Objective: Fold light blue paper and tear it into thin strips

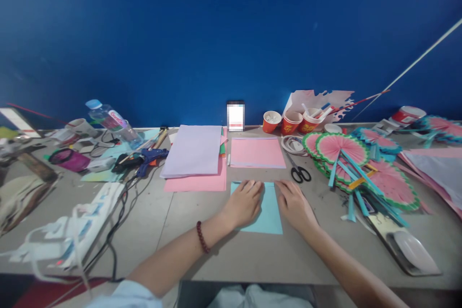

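A sheet of light blue paper lies on the grey table in front of me, with a narrow folded strip along its far edge. My left hand rests across the sheet's left side, its bent fingers closed together on the folded edge. At the far right corner, the fingertips of my right hand touch the paper, fingers stretched out and lying low. Just beyond the sheet is a piece of pink paper with folded strips along its edges. Black-handled scissors lie beside it, near my right hand.
Left of centre sits a stack of lilac paper over pink sheets. Pink-and-green paper fans and a white mouse are at right. A power strip, a blue glue gun and a bottle are at left. Red paper cups stand behind.
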`<state>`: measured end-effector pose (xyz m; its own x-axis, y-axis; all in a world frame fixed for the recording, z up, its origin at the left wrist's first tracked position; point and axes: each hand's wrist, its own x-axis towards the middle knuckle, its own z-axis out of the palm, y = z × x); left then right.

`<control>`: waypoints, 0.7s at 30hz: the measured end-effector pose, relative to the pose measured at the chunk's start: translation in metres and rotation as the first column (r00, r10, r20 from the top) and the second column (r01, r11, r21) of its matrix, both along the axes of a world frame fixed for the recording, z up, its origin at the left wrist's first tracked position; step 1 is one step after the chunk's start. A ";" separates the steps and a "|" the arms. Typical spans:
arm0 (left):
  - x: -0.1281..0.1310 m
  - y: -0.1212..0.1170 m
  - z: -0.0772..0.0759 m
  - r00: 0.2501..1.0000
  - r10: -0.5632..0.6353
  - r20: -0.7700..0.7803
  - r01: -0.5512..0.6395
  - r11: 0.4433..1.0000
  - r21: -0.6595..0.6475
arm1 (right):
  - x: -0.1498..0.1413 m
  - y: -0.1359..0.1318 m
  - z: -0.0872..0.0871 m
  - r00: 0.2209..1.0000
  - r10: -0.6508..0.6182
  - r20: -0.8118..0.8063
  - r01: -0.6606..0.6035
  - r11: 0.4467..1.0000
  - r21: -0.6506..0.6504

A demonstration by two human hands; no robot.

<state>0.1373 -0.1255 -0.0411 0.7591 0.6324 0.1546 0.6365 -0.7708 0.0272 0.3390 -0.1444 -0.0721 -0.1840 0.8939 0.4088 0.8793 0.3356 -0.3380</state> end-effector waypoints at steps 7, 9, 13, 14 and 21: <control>0.000 -0.001 0.001 1.000 0.001 0.003 -0.001 1.000 0.001 | 0.000 -0.001 0.002 0.999 0.022 0.035 -0.022 1.000 0.006; 0.000 -0.001 0.000 1.000 0.004 0.004 -0.004 1.000 0.000 | -0.001 -0.001 0.003 0.999 0.023 0.036 -0.024 1.000 0.006; 0.001 0.000 0.000 1.000 0.010 0.005 -0.010 1.000 -0.006 | -0.001 -0.001 0.005 0.999 0.028 0.034 -0.028 1.000 0.009; 0.001 0.000 -0.001 1.000 0.009 0.005 -0.009 1.000 -0.006 | -0.001 -0.001 0.004 0.999 0.030 0.036 -0.030 1.000 0.009; 0.001 0.000 -0.002 1.000 0.008 0.013 -0.008 1.000 -0.008 | -0.002 -0.003 0.003 0.994 0.047 0.095 -0.048 0.999 0.014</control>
